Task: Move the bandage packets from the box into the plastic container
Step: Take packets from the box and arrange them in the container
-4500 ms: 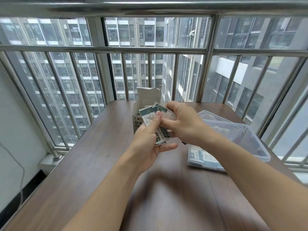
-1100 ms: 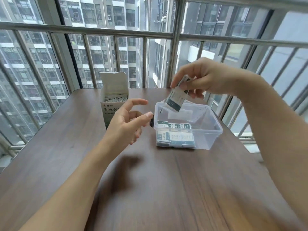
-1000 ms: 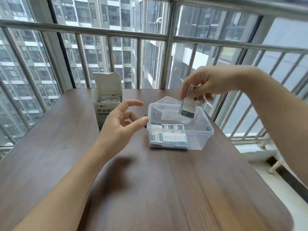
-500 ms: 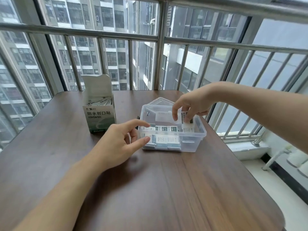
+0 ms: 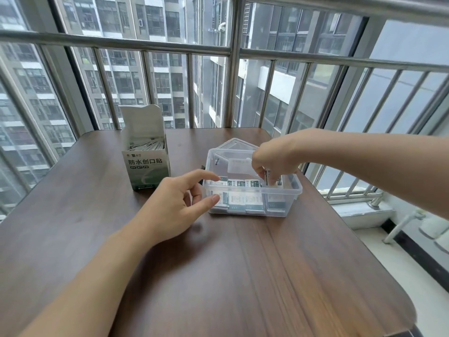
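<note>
1. The thin white-and-dark-green paper bandage packet (image 5: 268, 177) in my right hand (image 5: 274, 158) shows only a narrow edge-on strip with small print, the rest of it hidden behind my fingers.
2. My right hand reaches down past the rim of the clear rectangular plastic container (image 5: 252, 188); thumb and fingers are curled together and pinch the packet's top, clamped on it.
3. The pinched packet stands nearly upright, its long axis running top to bottom, its lower end down among the contents at the container's right end. Whether that end touches the bottom I cannot tell.
4. Just left of my right hand and below it, white-and-green packets (image 5: 237, 192) already fill the container in two side-by-side rows, printed faces turned toward me.
5. My left hand (image 5: 178, 207) is loosely spread and holds nothing; its index fingertip is at the container's near-left rim and its thumb tip at the left wall, though actual contact is not clear.
6. Beyond my left hand stands the white-and-green cardboard bandage box (image 5: 147, 156), upright, flap raised, with more packet edges (image 5: 148, 145) showing at its open top.
7. Everything rests on the dark brown wood-grain table (image 5: 218, 276), with the clear container lid (image 5: 234, 144) lying behind the container, beyond my right hand.
</note>
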Tool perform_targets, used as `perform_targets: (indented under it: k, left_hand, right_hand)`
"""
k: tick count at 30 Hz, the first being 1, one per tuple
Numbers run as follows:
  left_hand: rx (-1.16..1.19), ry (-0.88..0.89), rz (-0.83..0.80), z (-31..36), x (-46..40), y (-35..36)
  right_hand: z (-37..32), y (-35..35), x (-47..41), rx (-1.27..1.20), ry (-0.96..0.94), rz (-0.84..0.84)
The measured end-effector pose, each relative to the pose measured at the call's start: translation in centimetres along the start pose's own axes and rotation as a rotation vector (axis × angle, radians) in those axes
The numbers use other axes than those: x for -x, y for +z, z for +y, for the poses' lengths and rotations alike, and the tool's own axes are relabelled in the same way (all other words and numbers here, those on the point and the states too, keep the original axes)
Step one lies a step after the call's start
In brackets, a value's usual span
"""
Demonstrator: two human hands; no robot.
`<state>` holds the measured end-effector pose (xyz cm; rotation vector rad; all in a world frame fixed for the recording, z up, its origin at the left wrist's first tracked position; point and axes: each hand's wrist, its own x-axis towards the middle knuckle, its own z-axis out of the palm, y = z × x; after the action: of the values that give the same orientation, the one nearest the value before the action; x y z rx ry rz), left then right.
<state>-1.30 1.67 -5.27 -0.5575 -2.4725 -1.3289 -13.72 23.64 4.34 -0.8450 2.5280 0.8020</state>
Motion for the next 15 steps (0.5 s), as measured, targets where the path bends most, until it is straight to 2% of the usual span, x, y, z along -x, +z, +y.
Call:
perform_targets:
  k: [5,10,15]
  left_hand:
    - [0.003,0.006,0.006,0.0,0.1,0.1]
    - [-0.003,0.013,-0.001,0.0,0.1,0.0]
    - [-0.008,0.016,0.0,0.0,0.1,0.1]
  right_hand:
    - [-0.9,0.0,0.0,0.002,-0.022,-0.057]
    - [-1.1,-0.1,-0.5,-0.028,-0.014,-0.214]
    - [-1.5,-0.6,0.3,-0.043,0.004,-0.233]
